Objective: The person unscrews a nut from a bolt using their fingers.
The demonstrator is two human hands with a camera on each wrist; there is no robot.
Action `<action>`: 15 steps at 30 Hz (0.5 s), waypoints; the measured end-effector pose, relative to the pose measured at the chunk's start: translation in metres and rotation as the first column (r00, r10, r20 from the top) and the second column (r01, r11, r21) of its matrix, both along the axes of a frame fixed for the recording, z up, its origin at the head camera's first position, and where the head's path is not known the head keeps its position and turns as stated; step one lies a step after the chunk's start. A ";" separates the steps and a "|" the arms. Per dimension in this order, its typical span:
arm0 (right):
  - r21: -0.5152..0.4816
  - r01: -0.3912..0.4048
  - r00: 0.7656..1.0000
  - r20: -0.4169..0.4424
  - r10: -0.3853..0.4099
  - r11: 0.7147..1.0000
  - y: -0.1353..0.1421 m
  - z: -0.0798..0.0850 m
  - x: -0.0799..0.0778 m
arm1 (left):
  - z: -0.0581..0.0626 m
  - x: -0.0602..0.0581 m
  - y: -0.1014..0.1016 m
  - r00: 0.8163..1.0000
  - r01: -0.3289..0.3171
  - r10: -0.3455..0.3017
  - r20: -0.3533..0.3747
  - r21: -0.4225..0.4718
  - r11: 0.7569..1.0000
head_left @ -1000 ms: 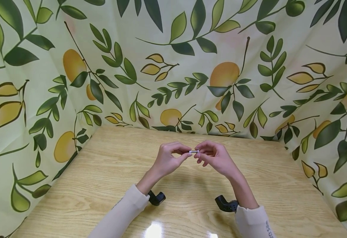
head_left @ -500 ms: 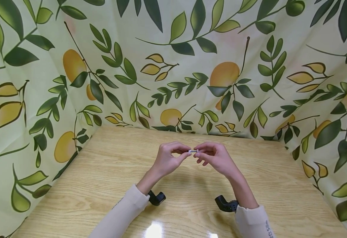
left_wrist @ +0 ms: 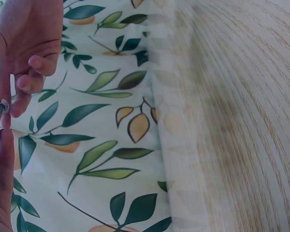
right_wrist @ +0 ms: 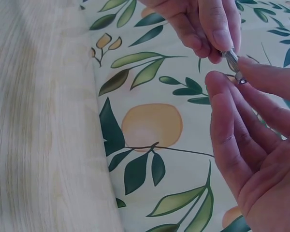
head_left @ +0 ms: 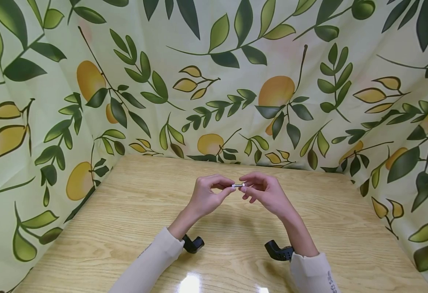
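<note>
A small silver bolt (head_left: 238, 185) lies roughly level between the two hands, above the table. My left hand (head_left: 209, 195) pinches one end between thumb and fingertips, which cover that end. At the other end sits a metal nut (right_wrist: 240, 78), with the bolt's threaded shank (right_wrist: 230, 60) showing beside it in the right wrist view. My right hand (head_left: 266, 194) has its thumb against the nut end and its index finger arched just above; its other fingers are loosely bent below. The left wrist view catches the nut (left_wrist: 4, 104) between the hands.
A wood-grain table (head_left: 144, 219) spreads beneath both arms. Leaf-and-fruit patterned cloth (head_left: 235, 114) walls it in at the back and sides. Black wrist-worn mounts (head_left: 193, 244) sit at the cuffs of the light sleeves.
My right index finger has lifted slightly from the nut end, while the thumb stays close to it. The bolt has shifted very slightly; the left hand keeps its pinch.
</note>
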State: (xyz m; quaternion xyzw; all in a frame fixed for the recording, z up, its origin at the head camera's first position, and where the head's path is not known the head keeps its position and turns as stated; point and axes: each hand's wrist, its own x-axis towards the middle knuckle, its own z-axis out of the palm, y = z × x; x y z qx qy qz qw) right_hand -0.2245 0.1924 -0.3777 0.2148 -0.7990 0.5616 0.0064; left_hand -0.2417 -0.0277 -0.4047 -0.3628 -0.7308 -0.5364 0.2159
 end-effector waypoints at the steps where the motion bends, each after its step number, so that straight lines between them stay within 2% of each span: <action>1: 0.002 0.001 1.000 0.005 -0.001 1.000 0.000 0.000 0.000 | 0.000 0.000 0.000 1.000 -0.002 0.002 -0.004 0.001 1.000; 11: -0.009 0.016 0.999 -0.036 -0.016 1.000 0.000 0.000 0.000 | -0.001 -0.001 0.001 1.000 0.013 -0.013 -0.012 0.005 1.000; 15: 0.005 0.026 1.000 -0.014 -0.026 1.000 0.000 0.001 0.000 | -0.001 -0.001 0.001 1.000 0.001 -0.001 -0.013 -0.001 1.000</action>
